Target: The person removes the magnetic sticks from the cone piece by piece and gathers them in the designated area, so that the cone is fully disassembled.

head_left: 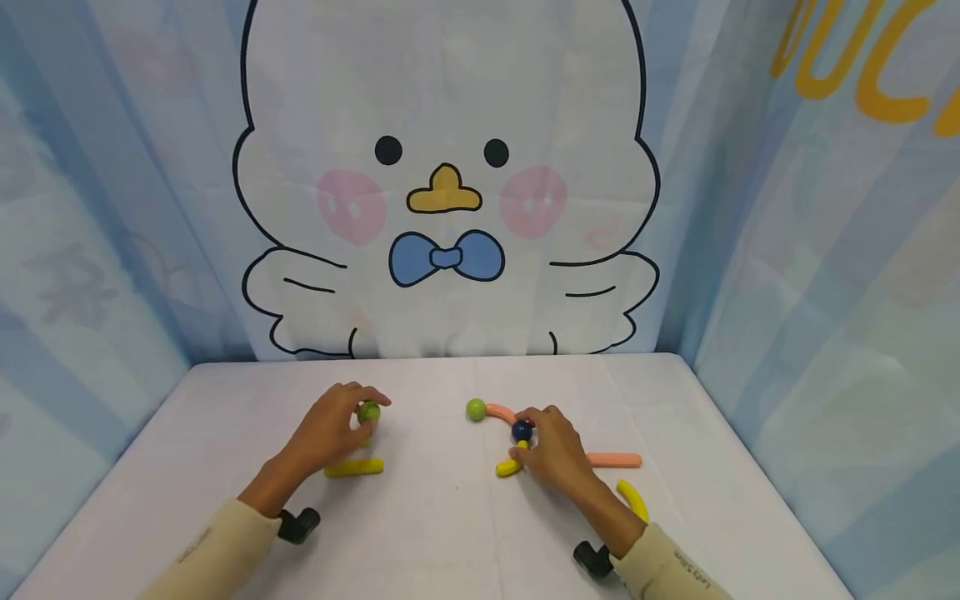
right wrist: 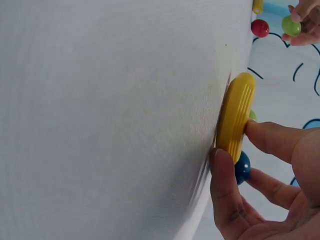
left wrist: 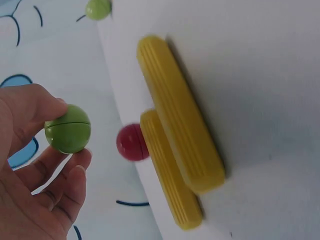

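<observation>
My left hand (head_left: 330,429) pinches a glossy green ball (left wrist: 68,129) between thumb and fingers, raised over the table. Below that hand lie a yellow ribbed rod (left wrist: 180,120), a second yellow rod (left wrist: 172,172) and a red ball (left wrist: 132,142) at its end. My right hand (head_left: 555,450) grips a curved yellow rod (right wrist: 236,115) together with the dark blue ball (head_left: 522,431) at its end. From the blue ball a curved orange-pink rod (head_left: 501,412) runs leftward to another green ball (head_left: 476,409).
Right of the right hand, a straight orange-pink rod (head_left: 615,460) lies on the white table (head_left: 442,533). A curved yellow rod (head_left: 633,500) lies by the right forearm. Behind the table hangs a curtain (head_left: 450,317) with a cartoon bird print.
</observation>
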The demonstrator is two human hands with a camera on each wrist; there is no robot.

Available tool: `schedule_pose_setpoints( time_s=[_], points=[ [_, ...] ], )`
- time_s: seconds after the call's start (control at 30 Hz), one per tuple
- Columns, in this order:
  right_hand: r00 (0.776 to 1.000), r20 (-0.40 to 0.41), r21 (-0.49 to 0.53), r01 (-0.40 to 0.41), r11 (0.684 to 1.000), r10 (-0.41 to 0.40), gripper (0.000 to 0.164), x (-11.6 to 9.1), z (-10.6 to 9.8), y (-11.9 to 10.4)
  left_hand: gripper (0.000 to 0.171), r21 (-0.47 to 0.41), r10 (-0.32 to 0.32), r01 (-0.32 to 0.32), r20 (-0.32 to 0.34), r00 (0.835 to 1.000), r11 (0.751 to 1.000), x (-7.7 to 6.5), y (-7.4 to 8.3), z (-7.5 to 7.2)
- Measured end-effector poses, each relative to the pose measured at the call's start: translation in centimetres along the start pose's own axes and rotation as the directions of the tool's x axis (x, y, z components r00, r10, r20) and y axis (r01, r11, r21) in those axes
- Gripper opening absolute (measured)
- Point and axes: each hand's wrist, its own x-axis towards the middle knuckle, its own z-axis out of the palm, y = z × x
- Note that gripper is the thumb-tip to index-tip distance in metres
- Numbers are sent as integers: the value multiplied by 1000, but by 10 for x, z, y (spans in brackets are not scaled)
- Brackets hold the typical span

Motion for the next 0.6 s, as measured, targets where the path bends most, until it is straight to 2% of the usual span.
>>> schedule_pose_setpoints(
  time_s=[0.3, 0.6],
  points=[
    [1000, -4, -5, 0, 1000, 0, 54, -2, 1, -1, 37, -12, -61, 61, -10, 998, 998, -3, -27, -17],
    [1000, -10, 8, 17, 1000, -17, 54, 0, 1, 1, 39, 0, -90, 90, -42, 995, 996, 8, -42, -27]
  ],
)
